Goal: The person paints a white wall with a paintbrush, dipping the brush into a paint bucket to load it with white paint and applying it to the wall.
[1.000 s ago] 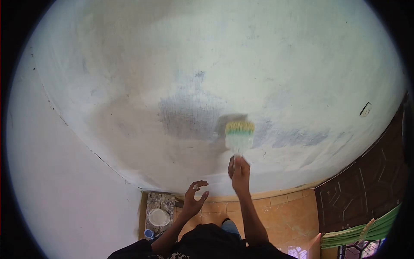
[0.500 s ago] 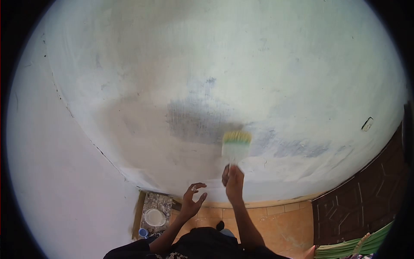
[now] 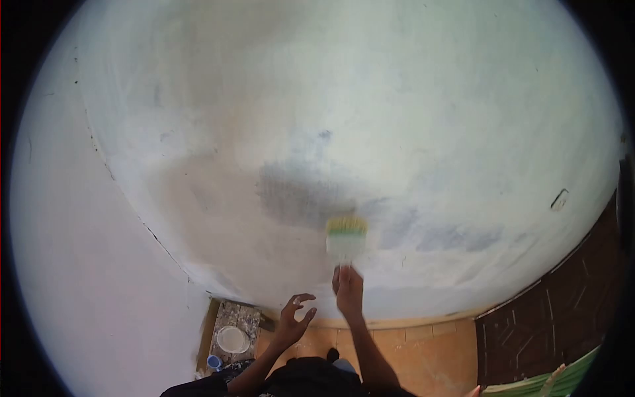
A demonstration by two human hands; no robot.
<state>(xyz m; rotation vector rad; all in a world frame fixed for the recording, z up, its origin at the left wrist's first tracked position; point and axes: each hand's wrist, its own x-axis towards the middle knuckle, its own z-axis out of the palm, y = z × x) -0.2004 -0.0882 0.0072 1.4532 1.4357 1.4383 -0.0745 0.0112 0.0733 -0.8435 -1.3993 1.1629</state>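
My right hand (image 3: 349,291) is wrapped round the handle of a wide paintbrush (image 3: 346,246), its yellow and green bristles pointing up. The bristles overlap the pale wall (image 3: 430,126), just below a dark grey-blue patch (image 3: 301,195), and look smeared by motion. Off to the left, my left hand (image 3: 293,321) hangs in front of the wall's lower part, holding nothing. Its fingers are bent and apart, with a white smear on one of them.
At the lower left a paint-spattered small table (image 3: 228,314) bears a round white lid or plate (image 3: 233,339) and a blue cup (image 3: 214,362). Orange tiles (image 3: 423,357) cover the floor. A dark panelled door (image 3: 549,317) and green cloth (image 3: 565,377) are at right.
My right hand and the paintbrush have moved down and slightly left along the wall. My left hand keeps nearly the same place and pose. The view has shifted a little.
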